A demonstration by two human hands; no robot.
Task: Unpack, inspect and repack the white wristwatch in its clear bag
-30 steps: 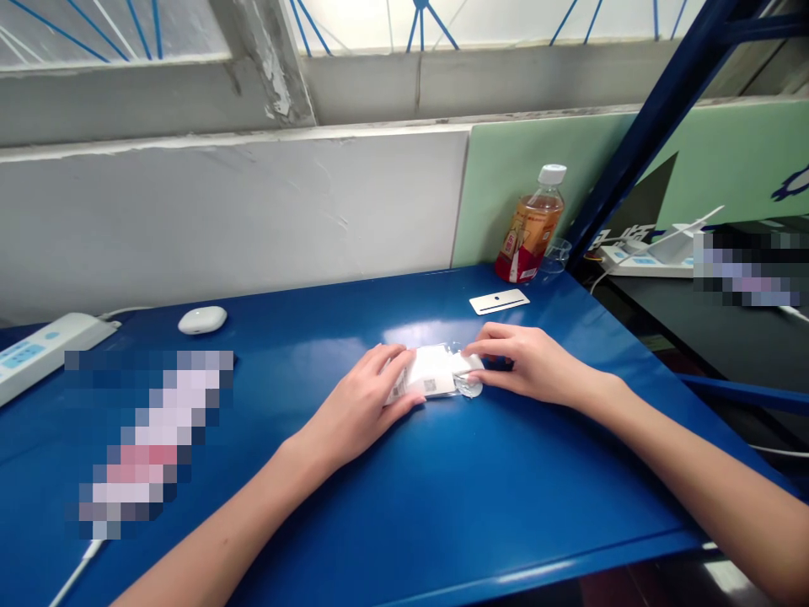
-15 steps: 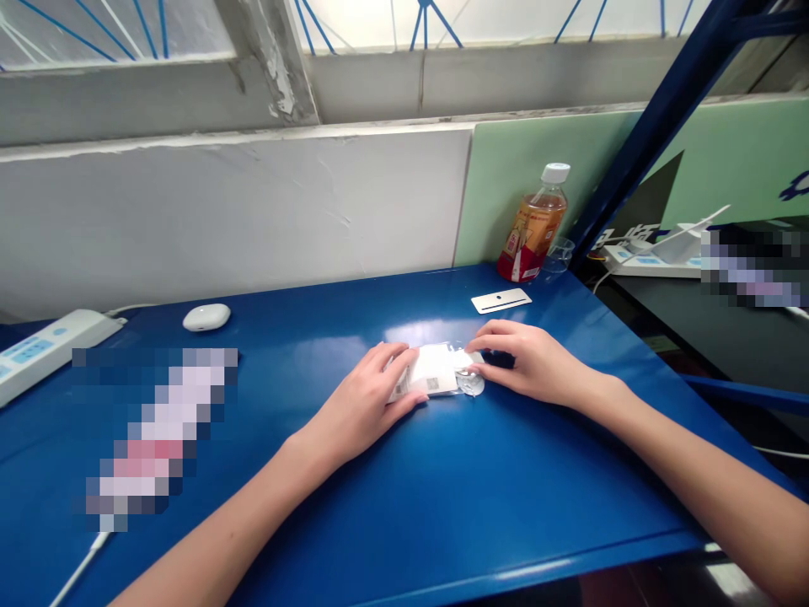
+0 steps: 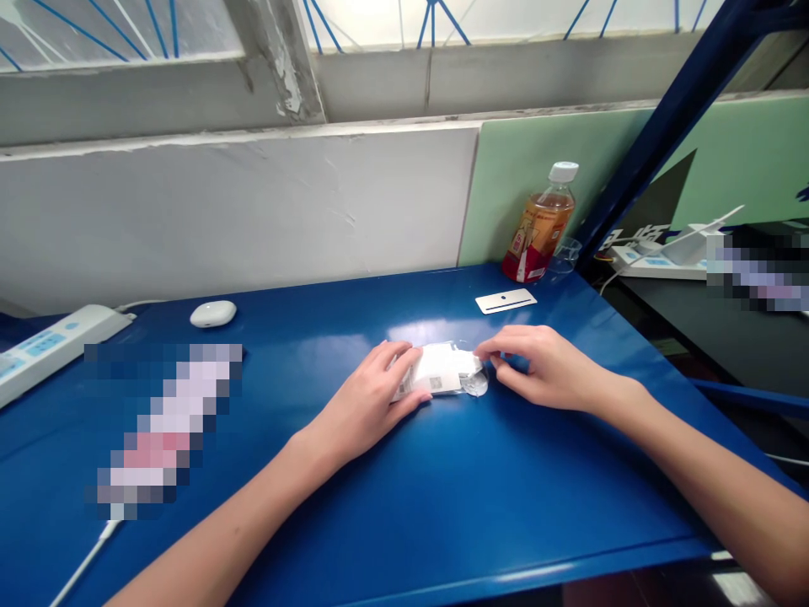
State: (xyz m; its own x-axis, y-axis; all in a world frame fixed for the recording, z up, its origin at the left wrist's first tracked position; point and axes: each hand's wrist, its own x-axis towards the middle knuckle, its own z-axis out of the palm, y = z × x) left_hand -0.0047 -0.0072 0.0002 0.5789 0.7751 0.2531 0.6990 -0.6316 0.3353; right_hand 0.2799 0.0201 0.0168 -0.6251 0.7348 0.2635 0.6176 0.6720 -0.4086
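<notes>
A small white packet (image 3: 441,368) in clear plastic lies on the blue table, with a printed square code near its front edge. My left hand (image 3: 377,384) grips its left end, fingers over the far side and thumb along the near side. At the opposite end, the fingertips of my right hand (image 3: 537,362) are closed in a pinch on the white edge, where crumpled clear film sticks out. Part of the packet is hidden under my left fingers. A flat white card (image 3: 506,301) with a dark slot and a dot lies beyond my right hand.
A drink bottle (image 3: 542,223) stands at the back right beside a clear plastic ring (image 3: 565,255). Leftward are a white earbud case (image 3: 213,314), a power strip (image 3: 60,346), a blurred-out phone-like object (image 3: 174,413) and its white cable (image 3: 82,561). A blue post (image 3: 670,118) rises at the right.
My right hand has shifted slightly right, and the white edge at its fingertips now reaches further out from the packet. My left hand stays on the packet. The view has shifted a little.
</notes>
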